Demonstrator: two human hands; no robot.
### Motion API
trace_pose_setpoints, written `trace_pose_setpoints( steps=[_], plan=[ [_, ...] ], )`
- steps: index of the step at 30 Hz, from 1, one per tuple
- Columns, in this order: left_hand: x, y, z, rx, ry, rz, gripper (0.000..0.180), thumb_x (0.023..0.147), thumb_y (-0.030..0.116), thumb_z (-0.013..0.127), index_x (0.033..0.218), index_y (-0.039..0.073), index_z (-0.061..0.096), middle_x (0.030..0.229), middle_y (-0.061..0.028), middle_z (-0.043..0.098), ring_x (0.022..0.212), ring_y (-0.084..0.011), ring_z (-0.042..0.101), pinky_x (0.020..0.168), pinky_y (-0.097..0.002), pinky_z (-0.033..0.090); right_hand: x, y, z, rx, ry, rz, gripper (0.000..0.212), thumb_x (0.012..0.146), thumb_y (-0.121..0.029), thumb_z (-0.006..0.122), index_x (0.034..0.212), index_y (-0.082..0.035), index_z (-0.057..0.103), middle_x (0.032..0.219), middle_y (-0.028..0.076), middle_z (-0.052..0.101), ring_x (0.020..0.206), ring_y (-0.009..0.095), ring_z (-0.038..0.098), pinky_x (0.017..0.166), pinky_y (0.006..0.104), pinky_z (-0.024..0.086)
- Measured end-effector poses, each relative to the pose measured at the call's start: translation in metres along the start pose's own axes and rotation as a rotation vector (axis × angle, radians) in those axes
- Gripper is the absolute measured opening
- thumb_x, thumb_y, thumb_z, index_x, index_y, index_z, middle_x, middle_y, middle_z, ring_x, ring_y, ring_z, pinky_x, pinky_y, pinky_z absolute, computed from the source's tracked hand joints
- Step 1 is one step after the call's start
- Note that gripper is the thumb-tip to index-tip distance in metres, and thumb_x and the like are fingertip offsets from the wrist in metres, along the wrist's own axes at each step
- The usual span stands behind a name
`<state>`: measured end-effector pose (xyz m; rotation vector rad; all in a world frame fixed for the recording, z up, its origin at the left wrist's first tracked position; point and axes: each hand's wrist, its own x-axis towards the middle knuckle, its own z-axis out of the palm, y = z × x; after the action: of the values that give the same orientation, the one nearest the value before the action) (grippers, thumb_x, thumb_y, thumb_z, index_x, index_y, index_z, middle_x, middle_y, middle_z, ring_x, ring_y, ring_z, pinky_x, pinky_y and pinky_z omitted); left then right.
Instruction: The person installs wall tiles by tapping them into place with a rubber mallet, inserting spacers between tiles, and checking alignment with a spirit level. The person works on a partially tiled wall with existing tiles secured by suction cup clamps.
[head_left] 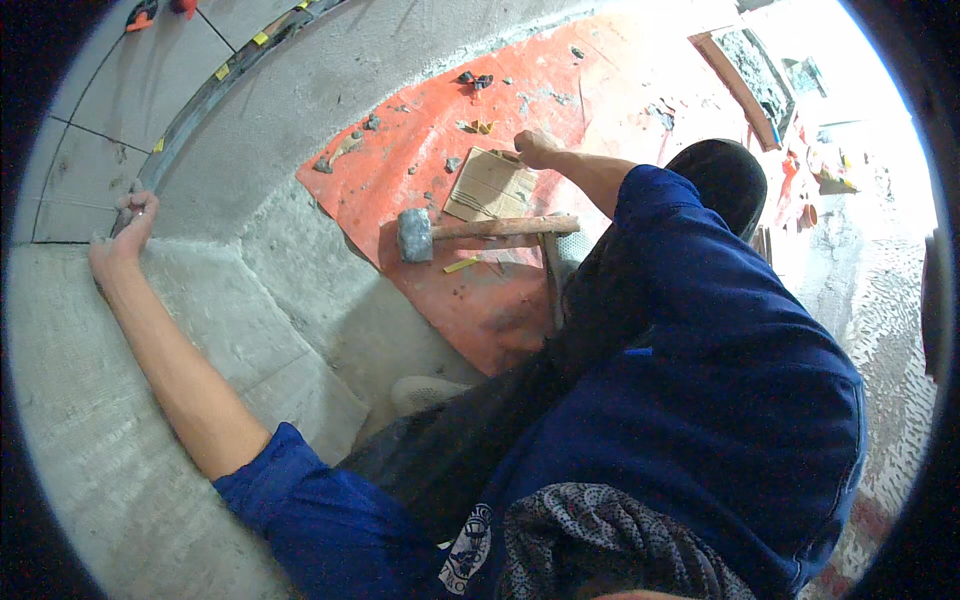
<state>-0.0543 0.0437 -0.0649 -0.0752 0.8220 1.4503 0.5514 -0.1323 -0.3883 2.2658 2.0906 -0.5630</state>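
My left hand (125, 230) is at the left, its fingers curled at the lower edge of the grey tiles (100, 160). Whatever it grips is too small to make out. Out to the upper right my right hand (540, 148) is closed beside the top right corner of a piece of cardboard (487, 187). Its fingertips are partly hidden, so I cannot tell what is in them. Between my arms a hammer with a blocky grey head (415, 236) and a wooden handle (505, 227) lies on a dusty orange-red sheet (420, 290).
Yellow wedges (222, 72) line the tiles' edge. An orange clamp-like piece (141, 15) sits at the upper left. Dark crumbs (372, 122) and a yellow strip (462, 264) are scattered on the sheet. A tray of grey material (755, 75) stands at the upper right. My knee (725, 180) is bent.
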Motion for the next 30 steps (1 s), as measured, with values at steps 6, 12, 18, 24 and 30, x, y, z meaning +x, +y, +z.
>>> trace_pose_setpoints(
  steps=[6, 12, 18, 24, 30],
  plan=[
    [-0.004, 0.0, -0.001, 0.012, -0.044, -0.01, 0.042, 0.093, 0.032, 0.042, 0.124, 0.004, 0.046, 0.107, -0.0138, 0.049, 0.083, -0.0215, 0.043, 0.07, -0.041, 0.033, 0.01, 0.001, 0.035, 0.212, 0.122, -0.085, 0.029, 0.077, -0.028, 0.068, 0.083, -0.001, 0.06, 0.084, 0.024, 0.063, 0.083, 0.041, 0.063, 0.068, 0.0476, 0.048],
    [-0.015, -0.008, 0.004, 0.006, -0.005, 0.041, 0.04, 0.093, 0.03, 0.042, 0.122, 0.003, 0.046, 0.108, -0.0149, 0.049, 0.083, -0.0217, 0.044, 0.071, -0.0416, 0.033, 0.018, -0.01, 0.016, 0.163, 0.095, 0.104, 0.038, 0.076, -0.039, 0.071, 0.088, -0.004, 0.063, 0.08, 0.016, 0.066, 0.076, 0.03, 0.066, 0.065, 0.0421, 0.05],
    [-0.025, -0.014, 0.007, -0.117, 0.052, -0.058, 0.038, 0.093, 0.029, 0.042, 0.122, 0.004, 0.044, 0.104, -0.0138, 0.049, 0.084, -0.0222, 0.044, 0.071, -0.0417, 0.034, 0.011, -0.099, -0.093, 1.046, 0.129, 0.105, 0.029, 0.082, -0.01, 0.064, 0.11, -0.004, 0.064, 0.07, 0.01, 0.063, 0.052, 0.014, 0.059, 0.049, 0.0283, 0.049],
    [-0.035, -0.021, 0.007, -0.065, -0.031, 0.024, 0.037, 0.093, 0.029, 0.044, 0.122, 0.006, 0.045, 0.104, -0.0124, 0.047, 0.084, -0.0225, 0.044, 0.071, -0.0409, 0.033, -0.007, -0.211, -0.162, 1.472, -0.049, -0.15, 0.042, 0.081, 0.004, 0.058, 0.123, -0.002, 0.058, 0.068, 0.006, 0.059, 0.052, 0.011, 0.055, 0.047, 0.0258, 0.045],
    [-0.039, -0.02, 0.004, -0.191, 0.079, 0.008, 0.04, 0.094, 0.036, 0.04, 0.118, 0.005, 0.047, 0.107, -0.0126, 0.046, 0.086, -0.0249, 0.046, 0.073, -0.0455, 0.036, -0.016, -0.264, -0.148, 1.374, -0.138, -0.222, 0.018, 0.075, 0.007, 0.056, 0.088, -0.002, 0.065, 0.065, 0.005, 0.056, 0.049, 0.013, 0.053, 0.044, 0.0262, 0.042]
  ],
)
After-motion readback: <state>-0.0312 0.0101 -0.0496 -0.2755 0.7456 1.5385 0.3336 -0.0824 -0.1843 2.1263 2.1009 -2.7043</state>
